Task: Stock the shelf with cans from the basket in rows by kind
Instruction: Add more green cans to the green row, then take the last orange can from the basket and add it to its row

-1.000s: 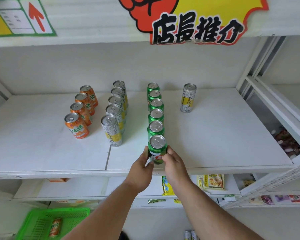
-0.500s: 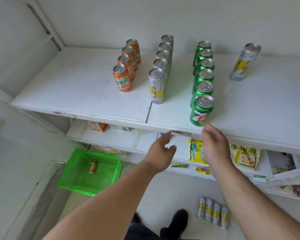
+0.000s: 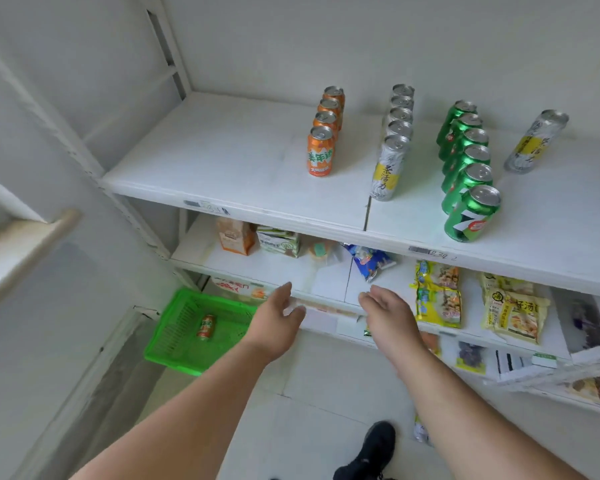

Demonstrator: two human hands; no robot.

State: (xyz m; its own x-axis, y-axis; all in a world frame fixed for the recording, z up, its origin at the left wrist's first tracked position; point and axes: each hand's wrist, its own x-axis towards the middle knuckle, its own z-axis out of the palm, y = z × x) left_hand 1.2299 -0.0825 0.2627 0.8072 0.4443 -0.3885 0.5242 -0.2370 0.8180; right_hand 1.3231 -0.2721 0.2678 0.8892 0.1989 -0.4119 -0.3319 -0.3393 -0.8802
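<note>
On the white shelf (image 3: 222, 161) stand three rows of cans: orange cans (image 3: 321, 150), silver-and-yellow cans (image 3: 388, 166) and green cans (image 3: 471, 213). One more silver-and-yellow can (image 3: 534, 143) stands alone to the right of the green row. A green basket (image 3: 174, 344) sits on the floor at lower left with one orange can (image 3: 206, 327) lying in it. My left hand (image 3: 278, 320) and my right hand (image 3: 388, 317) hang open and empty below the shelf's front edge, in front of the lower shelf.
The lower shelf (image 3: 329, 275) holds a carton, small boxes, a blue packet (image 3: 371, 261) and yellow snack bags (image 3: 437, 292). More packets lie on lower shelves at right. A white frame and rail stand at left. My black shoe (image 3: 371, 452) is on the tiled floor.
Both hands let go of the front green can and dropped below the shelf edge. My view swung down and left, bringing the basket and the lower shelves into sight.
</note>
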